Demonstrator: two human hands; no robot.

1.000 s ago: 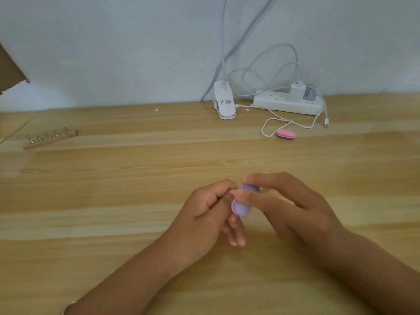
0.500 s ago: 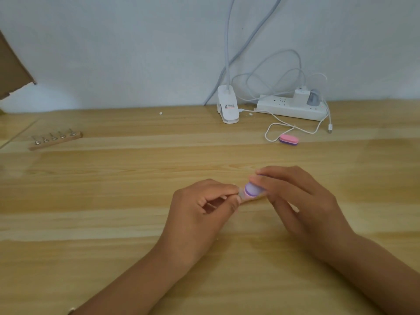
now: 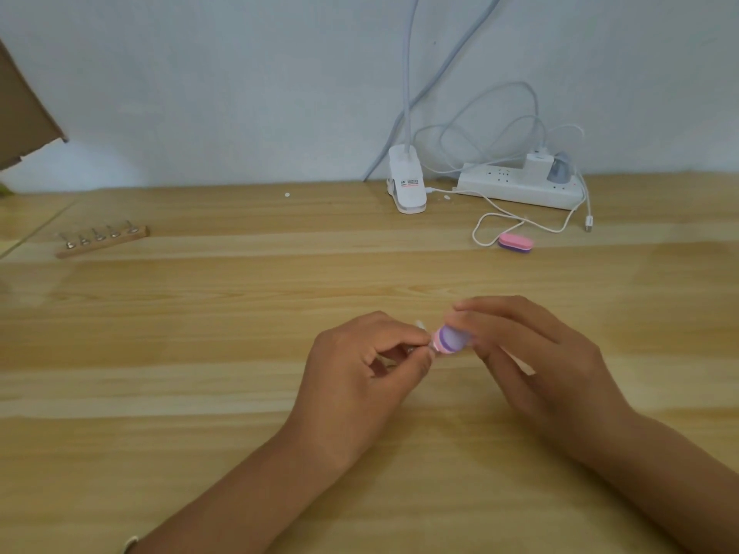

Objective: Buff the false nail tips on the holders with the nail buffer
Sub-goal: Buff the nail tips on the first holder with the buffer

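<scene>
Pinching the buffer (image 3: 450, 339), now turned edge-on, the right hand (image 3: 536, 361) buffs a nail tip (image 3: 431, 347) the left hand (image 3: 352, 377) pinches (rack (image 3: 102, 239), ten o'clock).

- nail buffer (image 3: 450, 341), centre: lilac face, pink and purple stripes on the edge.
- false nail tip (image 3: 420, 325), at its 10 o'clock: whitish, blurred.
- second buffer (image 3: 515, 242), 1 o'clock: pink over purple.
- power strip (image 3: 516, 190), 1 o'clock: white.
- table (image 3: 200, 353): light wood, long grain stripes.

The holder rack (image 3: 103, 241) lies far left on the table (image 3: 200, 393), the power strip (image 3: 520, 187) back right, a second buffer (image 3: 516, 242) before it.
</scene>
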